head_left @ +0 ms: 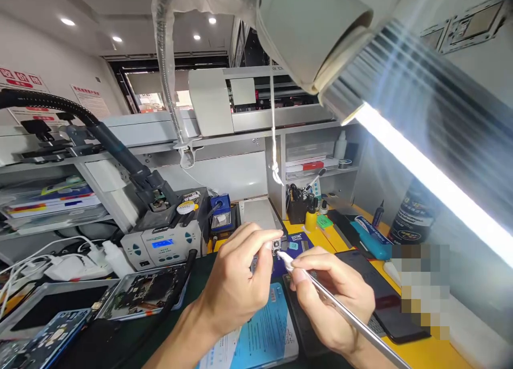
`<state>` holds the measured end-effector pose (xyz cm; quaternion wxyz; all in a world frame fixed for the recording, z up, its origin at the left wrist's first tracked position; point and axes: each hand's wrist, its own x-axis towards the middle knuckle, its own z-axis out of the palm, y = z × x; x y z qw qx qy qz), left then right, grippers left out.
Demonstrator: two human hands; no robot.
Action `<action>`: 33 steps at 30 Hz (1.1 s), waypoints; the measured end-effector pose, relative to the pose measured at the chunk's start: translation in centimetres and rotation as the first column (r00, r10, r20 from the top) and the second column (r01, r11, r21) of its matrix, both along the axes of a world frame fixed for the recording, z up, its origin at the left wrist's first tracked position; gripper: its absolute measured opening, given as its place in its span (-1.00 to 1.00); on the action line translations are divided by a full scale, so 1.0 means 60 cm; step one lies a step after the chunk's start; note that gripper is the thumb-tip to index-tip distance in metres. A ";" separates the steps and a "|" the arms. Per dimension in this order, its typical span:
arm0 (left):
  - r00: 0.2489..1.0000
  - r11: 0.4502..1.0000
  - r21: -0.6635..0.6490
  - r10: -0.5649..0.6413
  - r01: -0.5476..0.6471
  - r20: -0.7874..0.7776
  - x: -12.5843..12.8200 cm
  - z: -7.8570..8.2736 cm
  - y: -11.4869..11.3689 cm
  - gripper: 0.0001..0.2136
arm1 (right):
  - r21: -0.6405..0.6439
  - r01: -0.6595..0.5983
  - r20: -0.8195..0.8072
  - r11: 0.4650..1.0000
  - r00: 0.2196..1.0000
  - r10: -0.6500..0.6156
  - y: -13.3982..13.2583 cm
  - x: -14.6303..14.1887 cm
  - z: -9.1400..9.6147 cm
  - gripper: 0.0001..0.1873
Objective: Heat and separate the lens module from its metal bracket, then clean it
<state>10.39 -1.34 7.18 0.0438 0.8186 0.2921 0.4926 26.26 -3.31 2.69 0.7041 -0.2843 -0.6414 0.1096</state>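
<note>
My left hand [236, 281] is raised over the bench with thumb and fingers pinched on a small dark square part [276, 245], perhaps a camera module. My right hand [331, 294] grips a long thin silver tool [352, 318] like a pen; its white tip touches the small part from the right. Both hands hover above a blue-and-white card [264, 337] and a dark mat [298, 310].
An opened phone [140, 294] and other boards lie at front left. A soldering station [164, 241] with a black hose stands behind them. Bottles and a tool holder [298, 209] sit at the back, a dark phone [385, 299] at right. A lit lamp bar [433, 182] hangs overhead.
</note>
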 end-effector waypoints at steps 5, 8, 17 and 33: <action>0.999 0.998 -0.063 0.007 -0.004 0.047 0.005 0.002 -0.005 -0.80 | 0.010 0.013 -0.012 1.000 1.000 -0.013 -0.002 0.005 0.014 -0.74; 0.995 0.992 -0.111 0.060 -0.051 0.079 0.006 -0.003 -0.008 -0.81 | 0.038 0.034 -0.007 0.999 0.999 -0.034 -0.003 0.005 0.017 -0.74; 0.994 0.992 -0.129 0.009 0.005 0.106 0.004 -0.012 0.001 -0.80 | 0.054 0.075 0.017 0.996 0.997 -0.076 -0.006 0.000 0.021 -0.75; 0.998 0.998 -0.057 -0.029 0.033 0.061 0.003 -0.013 -0.001 -0.76 | 0.071 0.067 0.093 0.995 0.993 -0.073 0.000 -0.001 0.019 -0.77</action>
